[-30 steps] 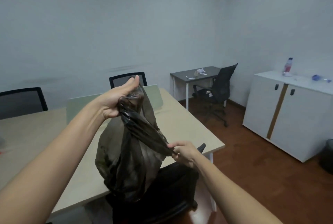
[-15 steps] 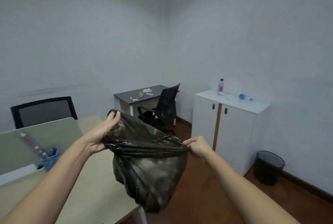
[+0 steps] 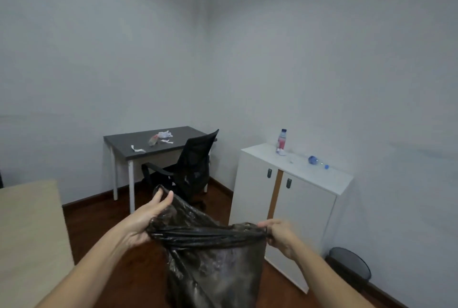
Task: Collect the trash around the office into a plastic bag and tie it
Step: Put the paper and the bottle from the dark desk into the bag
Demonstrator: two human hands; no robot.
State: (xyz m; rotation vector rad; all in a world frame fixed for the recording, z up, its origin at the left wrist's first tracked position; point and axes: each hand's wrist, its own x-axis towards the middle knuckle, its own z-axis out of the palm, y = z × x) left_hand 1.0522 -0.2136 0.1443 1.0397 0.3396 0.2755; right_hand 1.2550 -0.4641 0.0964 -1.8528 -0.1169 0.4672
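Black plastic bag (image 3: 213, 255) held in the air above the wooden floor (image 3: 104, 211), its mouth stretched between both hands. Left hand (image 3: 146, 218) holds one side of the rim in its curled fingers; right hand (image 3: 280, 235) grips the opposite side in a closed fist. Crumpled wrappers and paper scraps (image 3: 158, 139) lie near the back edge of the grey worktop (image 3: 128, 146). An upright bottle (image 3: 282, 142) and a fallen bottle (image 3: 316, 160) rest on the white cabinet (image 3: 304, 198), towards its rear edge. A mesh waste bin (image 3: 352, 264) stands by the wall.
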